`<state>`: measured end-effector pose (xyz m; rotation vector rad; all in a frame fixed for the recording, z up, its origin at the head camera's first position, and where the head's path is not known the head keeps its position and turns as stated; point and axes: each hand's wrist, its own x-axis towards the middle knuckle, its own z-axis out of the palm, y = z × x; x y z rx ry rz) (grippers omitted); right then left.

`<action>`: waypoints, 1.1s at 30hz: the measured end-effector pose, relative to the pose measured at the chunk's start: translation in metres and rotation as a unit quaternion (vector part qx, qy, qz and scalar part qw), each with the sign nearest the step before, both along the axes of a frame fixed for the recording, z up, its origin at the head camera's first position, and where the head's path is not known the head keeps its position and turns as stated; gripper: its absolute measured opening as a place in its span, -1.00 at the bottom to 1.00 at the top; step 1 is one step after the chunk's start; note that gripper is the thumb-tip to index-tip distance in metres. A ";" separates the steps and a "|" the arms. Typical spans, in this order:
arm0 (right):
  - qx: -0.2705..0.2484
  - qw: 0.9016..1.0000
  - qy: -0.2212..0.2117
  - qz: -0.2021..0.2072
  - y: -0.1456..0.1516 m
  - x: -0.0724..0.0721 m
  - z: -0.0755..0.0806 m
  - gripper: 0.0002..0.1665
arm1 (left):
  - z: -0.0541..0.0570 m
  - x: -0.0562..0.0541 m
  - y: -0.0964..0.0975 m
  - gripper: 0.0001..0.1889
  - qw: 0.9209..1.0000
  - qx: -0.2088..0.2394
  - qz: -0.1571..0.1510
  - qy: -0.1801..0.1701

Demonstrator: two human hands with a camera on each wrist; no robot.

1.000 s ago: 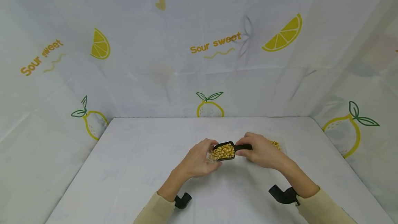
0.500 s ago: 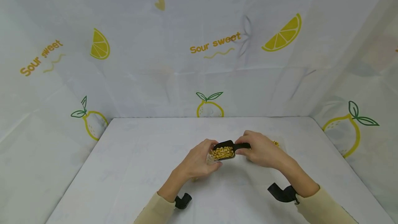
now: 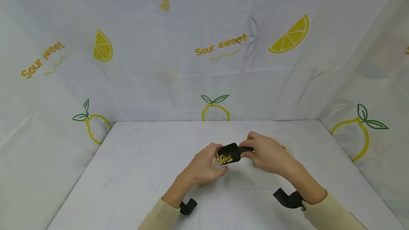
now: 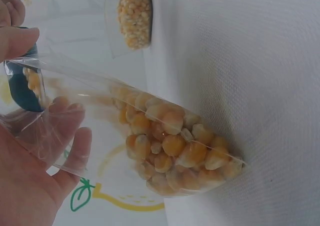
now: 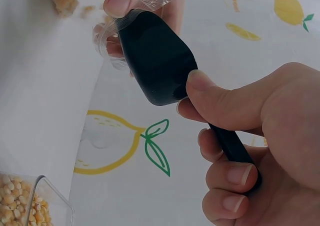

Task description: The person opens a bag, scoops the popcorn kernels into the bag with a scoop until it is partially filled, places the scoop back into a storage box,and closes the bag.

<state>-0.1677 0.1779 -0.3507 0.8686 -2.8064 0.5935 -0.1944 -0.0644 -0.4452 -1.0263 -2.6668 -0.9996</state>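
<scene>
The left hand is gripping a clear bag; the right hand is pinching a tilted scoop. The table is stretching leftward to its edge.

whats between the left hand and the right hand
In the head view, the black scoop, holding some corn, its tip at the mouth of the clear bag.

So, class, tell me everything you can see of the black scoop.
The scoop is smooth, black and plastic-looking, with a broad bowl and slim handle. The right hand's grip wraps the handle, reaching the bowl. The scoop is held tilted, its front end in the mouth of a clear bag, with some yellow kernels lying at that end.
</scene>
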 end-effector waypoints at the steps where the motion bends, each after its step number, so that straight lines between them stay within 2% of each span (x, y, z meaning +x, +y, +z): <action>1: 0.001 1.000 0.006 0.003 0.000 0.000 0.000 -0.78 | 0.000 0.000 0.000 -0.39 1.000 0.001 0.000 0.001; 9: 0.018 0.998 0.049 0.020 -0.005 0.001 0.002 -0.82 | -0.002 0.000 0.000 -0.39 1.000 0.001 0.005 -0.013; 17: 0.046 0.995 0.082 0.028 -0.010 0.001 0.001 -0.81 | -0.002 0.000 0.000 -0.36 1.000 0.005 0.007 -0.009; 23: 0.041 0.995 0.082 0.028 -0.010 0.001 0.000 -0.80 | -0.003 0.000 0.000 -0.36 1.000 0.009 0.011 -0.016; 33: -0.015 0.999 0.047 0.009 0.003 -0.001 -0.007 -0.77 | -0.003 -0.002 -0.003 -0.41 1.000 0.030 0.004 -0.005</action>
